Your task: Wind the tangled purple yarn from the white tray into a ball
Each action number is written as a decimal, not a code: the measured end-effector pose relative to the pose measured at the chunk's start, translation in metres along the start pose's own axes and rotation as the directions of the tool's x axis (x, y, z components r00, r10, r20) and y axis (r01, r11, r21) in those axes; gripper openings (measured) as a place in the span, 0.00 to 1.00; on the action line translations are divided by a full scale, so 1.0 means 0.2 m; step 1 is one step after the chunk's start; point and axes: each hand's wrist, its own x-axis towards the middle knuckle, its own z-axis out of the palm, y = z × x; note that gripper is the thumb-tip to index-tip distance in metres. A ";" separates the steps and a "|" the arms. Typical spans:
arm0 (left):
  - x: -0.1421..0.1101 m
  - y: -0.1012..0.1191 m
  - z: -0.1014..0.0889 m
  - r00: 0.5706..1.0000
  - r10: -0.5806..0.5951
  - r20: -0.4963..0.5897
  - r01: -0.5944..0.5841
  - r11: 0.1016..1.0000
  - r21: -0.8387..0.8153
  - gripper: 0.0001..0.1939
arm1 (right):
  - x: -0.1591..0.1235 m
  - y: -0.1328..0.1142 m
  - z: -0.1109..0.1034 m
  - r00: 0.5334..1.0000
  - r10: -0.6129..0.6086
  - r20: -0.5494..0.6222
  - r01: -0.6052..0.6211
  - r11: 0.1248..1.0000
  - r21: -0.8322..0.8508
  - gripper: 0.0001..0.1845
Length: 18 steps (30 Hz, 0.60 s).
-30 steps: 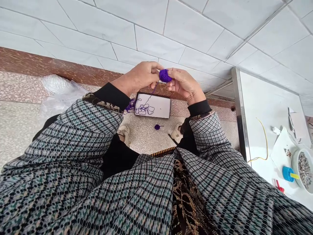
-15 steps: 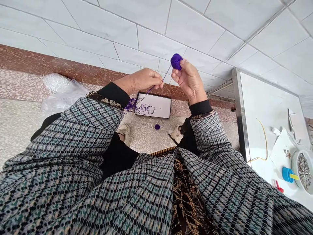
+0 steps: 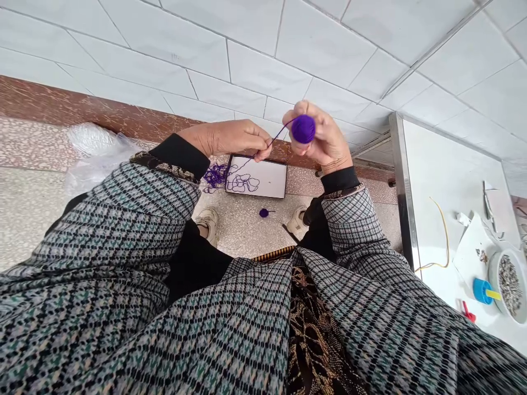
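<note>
My right hand [image 3: 325, 140] is raised in front of the tiled wall, its fingers closed round a small ball of purple yarn [image 3: 303, 129]. A taut purple strand [image 3: 276, 135] runs from the ball down to my left hand [image 3: 230, 137], which pinches it between thumb and fingers. Below my hands the strand falls to a loose purple tangle [image 3: 230, 180] that lies partly on a white board [image 3: 265, 178] on the floor. A small purple scrap of yarn [image 3: 264, 212] lies on the floor between my shoes.
A crumpled clear plastic bag [image 3: 99, 151] lies on the floor at the left. At the right stands a white table [image 3: 444, 181] with a metal edge, bearing a yellow cord [image 3: 442, 236], papers, a blue spool [image 3: 480, 289] and a bowl of small beads [image 3: 508, 285].
My right hand lifted the ball away from my left hand and then turned it towards me, which drew out a length of strand. My left hand dropped slightly and still pinches the strand.
</note>
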 end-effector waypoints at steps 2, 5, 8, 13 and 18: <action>0.01 0.01 0.03 0.997 0.015 0.072 -0.017 1.000 0.023 0.12 | 0.01 0.01 0.02 0.994 -0.062 -0.090 0.065 0.997 0.037 0.34; 0.03 0.02 0.08 0.984 0.022 0.175 -0.025 1.000 0.013 0.13 | 0.03 0.00 0.03 0.980 -0.078 -0.186 0.069 0.996 -0.052 0.34; 0.04 0.00 0.09 0.971 0.008 0.240 -0.016 0.999 0.033 0.14 | 0.03 -0.08 -0.04 0.912 -0.208 -0.352 0.200 0.978 -0.060 0.23; -0.01 -0.16 0.05 0.947 -0.131 0.292 0.085 0.983 0.164 0.17 | -0.02 -0.29 -0.27 0.439 -0.325 -0.837 0.624 0.781 0.024 0.17; -0.22 -0.44 -0.03 0.926 -0.233 0.297 0.173 0.961 0.215 0.26 | -0.15 -0.40 -0.39 0.062 -0.368 -0.928 0.648 0.722 -0.243 0.24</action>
